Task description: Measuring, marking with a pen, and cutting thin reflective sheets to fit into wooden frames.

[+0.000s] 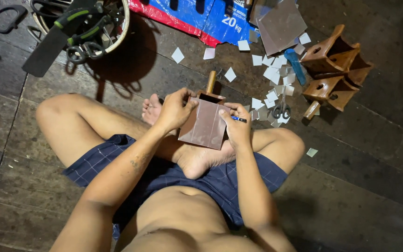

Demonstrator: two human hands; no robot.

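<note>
Over the crossed legs, in the head view, a smooth brown wooden box (204, 122) with flat tapering sides and a round handle rests above the feet. The left hand (176, 111) curls its fingers (188, 96) tight on the box's upper left edge. The right hand (237, 127) steadies the right side, pinching a blue pen (239, 119). Pale square offcuts (270, 74), scissors (281, 110) and similar wooden boxes (334, 67) lie on the dark plank floor (350, 163).
</note>
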